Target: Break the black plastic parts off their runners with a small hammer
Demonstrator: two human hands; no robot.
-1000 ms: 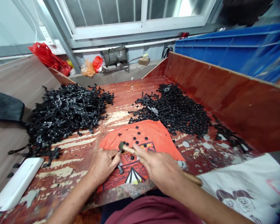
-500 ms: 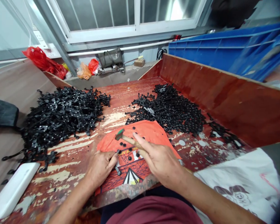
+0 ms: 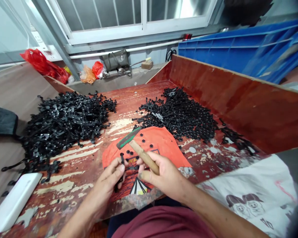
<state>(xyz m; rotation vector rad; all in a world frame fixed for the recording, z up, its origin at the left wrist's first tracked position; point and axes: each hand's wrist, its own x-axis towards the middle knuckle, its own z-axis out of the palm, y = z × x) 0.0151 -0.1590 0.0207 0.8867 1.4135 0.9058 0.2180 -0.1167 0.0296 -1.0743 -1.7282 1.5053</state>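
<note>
A hammer point(image 3: 149, 162) with a wooden handle and a green-edged dark head lies in my right hand point(image 3: 165, 175), its head up and to the left. Between the thumb and fingers of my left hand point(image 3: 113, 173) is a black strip-like part point(image 3: 122, 159) with a round end, held upright. Both hands are above an orange printed cloth point(image 3: 161, 134) at the near edge of the table. Several small round black pieces point(image 3: 130, 152) lie scattered on the cloth. My right fingertips are near some of them, partly hidden behind the hammer handle.
A heap of black strip parts point(image 3: 67, 122) covers the table's left side; another heap point(image 3: 183, 112) lies right of centre. A white oblong case point(image 3: 15, 201) is at the near left. Wooden boards point(image 3: 233, 99) wall the right side, with a blue crate point(image 3: 221, 49) beyond.
The hammer has turned in my right hand and its head now shows lengthwise. My left hand has lifted the black part off the cloth, standing it upright.
</note>
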